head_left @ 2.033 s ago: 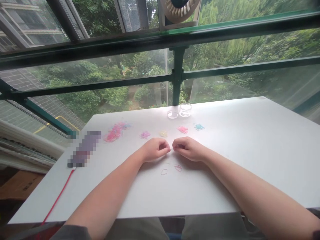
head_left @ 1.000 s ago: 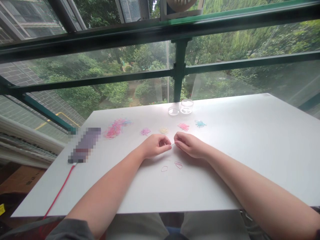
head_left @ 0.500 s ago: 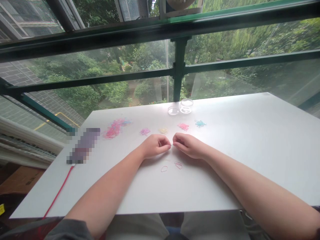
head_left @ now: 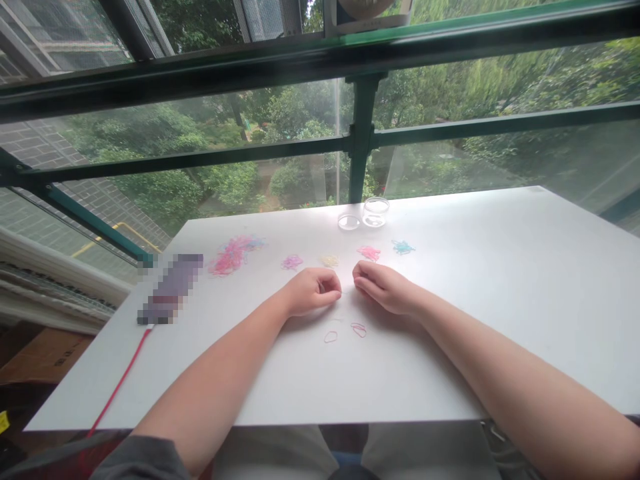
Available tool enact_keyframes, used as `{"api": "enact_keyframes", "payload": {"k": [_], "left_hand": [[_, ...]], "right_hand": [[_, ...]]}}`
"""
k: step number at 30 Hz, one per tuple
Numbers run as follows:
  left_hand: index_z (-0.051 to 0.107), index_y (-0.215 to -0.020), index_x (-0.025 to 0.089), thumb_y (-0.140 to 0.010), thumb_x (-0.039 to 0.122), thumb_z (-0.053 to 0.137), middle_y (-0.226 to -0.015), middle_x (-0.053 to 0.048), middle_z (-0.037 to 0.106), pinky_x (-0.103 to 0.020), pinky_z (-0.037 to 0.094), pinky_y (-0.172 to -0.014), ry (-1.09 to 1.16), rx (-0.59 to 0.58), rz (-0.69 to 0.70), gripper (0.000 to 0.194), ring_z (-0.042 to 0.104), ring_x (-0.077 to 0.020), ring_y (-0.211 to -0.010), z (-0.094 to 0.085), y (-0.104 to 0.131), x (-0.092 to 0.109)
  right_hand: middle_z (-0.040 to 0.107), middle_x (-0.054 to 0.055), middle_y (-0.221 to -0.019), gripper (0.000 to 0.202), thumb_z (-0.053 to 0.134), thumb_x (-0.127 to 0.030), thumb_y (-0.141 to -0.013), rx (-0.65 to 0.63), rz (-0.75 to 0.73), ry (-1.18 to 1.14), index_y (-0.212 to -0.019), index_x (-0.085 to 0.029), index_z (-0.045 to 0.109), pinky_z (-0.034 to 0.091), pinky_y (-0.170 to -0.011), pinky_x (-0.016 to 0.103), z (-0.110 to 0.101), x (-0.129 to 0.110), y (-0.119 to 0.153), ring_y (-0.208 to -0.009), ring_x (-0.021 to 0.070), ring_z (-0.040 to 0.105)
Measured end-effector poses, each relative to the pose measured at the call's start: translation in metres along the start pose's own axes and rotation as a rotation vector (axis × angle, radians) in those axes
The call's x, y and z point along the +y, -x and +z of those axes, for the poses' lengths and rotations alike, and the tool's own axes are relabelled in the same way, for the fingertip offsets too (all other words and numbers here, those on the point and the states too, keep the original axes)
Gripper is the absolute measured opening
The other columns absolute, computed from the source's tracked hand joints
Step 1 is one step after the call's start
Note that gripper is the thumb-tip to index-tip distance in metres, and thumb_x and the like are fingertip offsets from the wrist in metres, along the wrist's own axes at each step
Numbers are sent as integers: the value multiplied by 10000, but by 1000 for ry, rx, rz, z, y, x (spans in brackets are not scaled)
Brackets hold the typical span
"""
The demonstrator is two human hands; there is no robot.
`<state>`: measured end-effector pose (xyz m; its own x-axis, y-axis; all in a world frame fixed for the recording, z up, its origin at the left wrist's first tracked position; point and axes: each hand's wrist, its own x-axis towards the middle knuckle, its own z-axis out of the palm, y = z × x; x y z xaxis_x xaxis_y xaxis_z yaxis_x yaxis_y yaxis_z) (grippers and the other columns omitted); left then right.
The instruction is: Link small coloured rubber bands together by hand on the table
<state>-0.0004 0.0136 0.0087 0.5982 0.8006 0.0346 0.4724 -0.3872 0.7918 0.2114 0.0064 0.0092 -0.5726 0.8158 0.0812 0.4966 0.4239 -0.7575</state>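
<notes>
Head cam: left hand and right hand curled nearly closed, can't tell if gripping; lone pink loop sits left's six o'clock, closer to left.

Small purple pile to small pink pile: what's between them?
The small pale-yellow pile lies between the small purple pile and the small pink pile, in the head view.

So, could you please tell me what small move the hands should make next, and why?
Probably bring the right hand closer to the left hand: they face each other across a narrow gap, though anything held is too fine to make out. The loose pink bands lie apart from both.
</notes>
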Motion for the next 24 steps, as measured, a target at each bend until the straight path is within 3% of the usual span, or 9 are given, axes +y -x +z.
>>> {"api": "enact_keyframes", "payload": {"k": [6, 12, 19, 24], "left_hand": [[603, -717, 148, -729, 246, 573, -668, 7, 579, -192, 392, -555, 3, 25, 16, 103, 490, -85, -594, 1, -1, -2], [599, -720, 150, -726, 225, 557, -660, 11, 572, -189, 387, -552, -5, -7, 24, 87, 495, -87, -602, 2, -1, 1], [601, -721, 150, -721, 220, 554, -669, 3, 580, -196, 390, -556, -4, -39, 20, 85, 502, -95, -617, -2, 0, 6], [605, -727, 145, -718, 230, 557, -693, -12, 590, -202, 391, -555, -4, -79, 0, 99, 509, -106, -637, -6, 0, 8]], "right_hand": [[531, -16, -673, 89, 516, -262, -806, -23, -43, 12, -848, -184, 503, 357, -548, 227, 7, -1, -2, -583, 106, 447], [553, -10, -679, 44, 471, -170, -793, -23, -51, 114, -778, -181, 512, 345, -564, 226, 7, -4, -2, -586, 101, 435], [544, -10, -682, 60, 439, -157, -795, -42, -59, 132, -772, -188, 484, 344, -563, 228, -3, -3, 1, -590, 106, 430], [523, -12, -657, 49, 451, -187, -799, 22, -28, 135, -753, -190, 468, 336, -545, 232, -17, 8, 5, -569, 108, 416]]}}
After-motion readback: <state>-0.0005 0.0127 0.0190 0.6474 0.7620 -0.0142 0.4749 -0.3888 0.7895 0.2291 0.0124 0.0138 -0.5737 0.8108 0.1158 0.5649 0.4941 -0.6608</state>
